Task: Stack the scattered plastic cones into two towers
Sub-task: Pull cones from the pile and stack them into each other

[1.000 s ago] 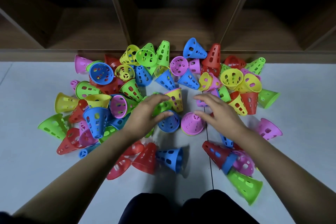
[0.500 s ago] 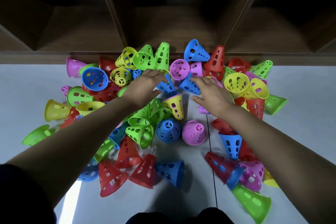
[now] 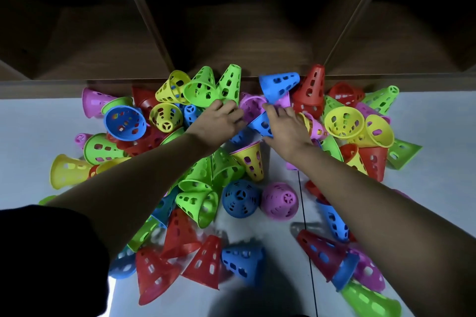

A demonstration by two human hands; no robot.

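Head: right hand [image 3: 286, 128] holds blue cone [image 3: 259, 125].

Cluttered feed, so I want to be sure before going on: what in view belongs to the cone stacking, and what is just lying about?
Job:
- scattered cones in blue, green, yellow, red and purple
- blue cone, between thumb and fingers of the right hand
- left hand, at the pile's far side

Not the job:
- wooden shelf unit
- floor
- black sleeve
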